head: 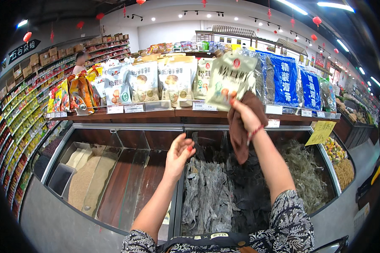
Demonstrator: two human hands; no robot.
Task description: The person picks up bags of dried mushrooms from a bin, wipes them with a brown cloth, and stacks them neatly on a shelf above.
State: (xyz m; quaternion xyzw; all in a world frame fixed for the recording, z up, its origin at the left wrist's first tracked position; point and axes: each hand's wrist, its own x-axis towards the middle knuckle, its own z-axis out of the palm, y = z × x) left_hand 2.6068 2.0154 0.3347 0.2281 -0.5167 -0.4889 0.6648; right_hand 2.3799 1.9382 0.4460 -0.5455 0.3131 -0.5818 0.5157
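Observation:
My right hand [247, 117] is raised before the shelf, gripping a pale green printed pouch [228, 79] by its lower edge. A brown cloth [240, 139] hangs from the same hand. My left hand [178, 155] is above the bins, palm turned inward, with its fingers loosely apart and nothing in them. Behind the held pouch, a similar green pouch [203, 72] stands on the shelf. To its left are white and tan pouches [176, 80] with mushroom pictures. Blue-printed bags [285, 79] stand to the right of the held pouch.
Below the wooden shelf [139, 117], a glass-sided bin holds grain [84, 183] and bare wooden compartments [118, 183]. Dried kelp sheets [209, 196] and pale dried strands [307, 177] fill the right bin. A yellow handwritten sign [320, 132] sticks up there. Another person [80, 63] stands beyond, at left.

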